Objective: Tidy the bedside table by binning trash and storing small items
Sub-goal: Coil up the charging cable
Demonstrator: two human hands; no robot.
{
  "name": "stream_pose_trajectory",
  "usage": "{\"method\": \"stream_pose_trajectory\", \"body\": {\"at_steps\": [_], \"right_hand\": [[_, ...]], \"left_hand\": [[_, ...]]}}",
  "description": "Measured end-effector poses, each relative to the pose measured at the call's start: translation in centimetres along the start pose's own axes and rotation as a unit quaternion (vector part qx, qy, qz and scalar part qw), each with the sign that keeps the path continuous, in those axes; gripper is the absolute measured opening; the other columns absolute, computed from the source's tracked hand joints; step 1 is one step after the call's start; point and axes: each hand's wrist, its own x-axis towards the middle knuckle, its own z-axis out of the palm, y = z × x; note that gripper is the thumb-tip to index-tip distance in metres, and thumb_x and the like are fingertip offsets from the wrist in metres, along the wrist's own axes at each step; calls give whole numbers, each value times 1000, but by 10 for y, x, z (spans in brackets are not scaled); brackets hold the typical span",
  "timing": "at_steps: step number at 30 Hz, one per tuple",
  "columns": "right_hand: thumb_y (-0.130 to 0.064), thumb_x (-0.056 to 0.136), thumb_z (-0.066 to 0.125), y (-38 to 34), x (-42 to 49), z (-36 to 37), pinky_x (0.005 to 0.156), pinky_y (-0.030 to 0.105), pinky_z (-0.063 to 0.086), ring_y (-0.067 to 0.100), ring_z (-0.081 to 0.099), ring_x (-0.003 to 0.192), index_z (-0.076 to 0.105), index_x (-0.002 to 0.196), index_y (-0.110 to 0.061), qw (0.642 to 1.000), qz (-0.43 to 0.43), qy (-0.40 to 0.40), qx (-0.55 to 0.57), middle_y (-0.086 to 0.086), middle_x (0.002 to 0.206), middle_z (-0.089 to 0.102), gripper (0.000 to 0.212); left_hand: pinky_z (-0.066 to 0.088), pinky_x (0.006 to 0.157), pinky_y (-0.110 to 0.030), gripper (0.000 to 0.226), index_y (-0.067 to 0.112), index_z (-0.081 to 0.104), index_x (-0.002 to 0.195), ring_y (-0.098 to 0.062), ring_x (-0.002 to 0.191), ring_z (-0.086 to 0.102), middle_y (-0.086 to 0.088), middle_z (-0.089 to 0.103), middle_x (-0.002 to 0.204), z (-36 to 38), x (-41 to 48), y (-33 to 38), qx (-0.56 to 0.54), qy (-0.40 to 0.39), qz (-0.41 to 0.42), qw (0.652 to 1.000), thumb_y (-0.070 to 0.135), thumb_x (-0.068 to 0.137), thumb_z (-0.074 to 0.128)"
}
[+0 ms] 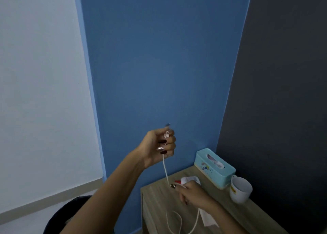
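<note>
A white cable (166,172) runs taut between both hands above the wooden bedside table (159,195). My left hand (160,148) is raised in front of the blue wall and grips the cable's upper end in a fist. Lower down, my right hand (192,192) pinches the cable just over the tabletop. The rest of the cable hangs in a loop over the table's front edge. A crumpled white tissue (192,179) with something red beside it lies behind my right hand. Another white paper scrap (208,219) lies under my right wrist.
A teal tissue box (215,168) stands at the table's back corner against the dark wall. A white mug (240,189) sits to its right. A dark round object, perhaps a bin (70,214), is on the floor left of the table.
</note>
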Motion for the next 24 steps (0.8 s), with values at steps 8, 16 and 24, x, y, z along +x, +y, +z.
{"method": "stream_pose_trajectory", "body": {"at_steps": [8, 16, 24], "right_hand": [[-35, 75, 73, -47, 21, -80, 45, 21, 28, 9, 39, 47, 61, 67, -16, 995, 89, 31, 24, -2, 57, 50, 24], [-26, 95, 48, -102, -33, -73, 38, 19, 23, 7, 31, 40, 62, 71, -13, 977, -81, 64, 186, -2, 56, 45, 31], [-19, 98, 42, -98, -23, -43, 60, 27, 40, 9, 47, 53, 57, 70, -19, 956, -145, 197, 161, -7, 52, 50, 32]], "left_hand": [[53, 55, -23, 23, 8, 53, 78, -15, 54, 62, -1, 60, 60, -6, -16, -37, 458, 5, -267, 848, 19, 93, 38], [55, 68, -29, 45, 3, 57, 97, -20, 70, 72, -13, 74, 82, -26, 20, -43, 58, 200, 0, 978, 29, 104, 21], [58, 81, -31, 39, 5, 56, 82, -19, 79, 64, -11, 63, 80, -1, 18, -46, 257, 105, -27, 960, 28, 103, 33]]}}
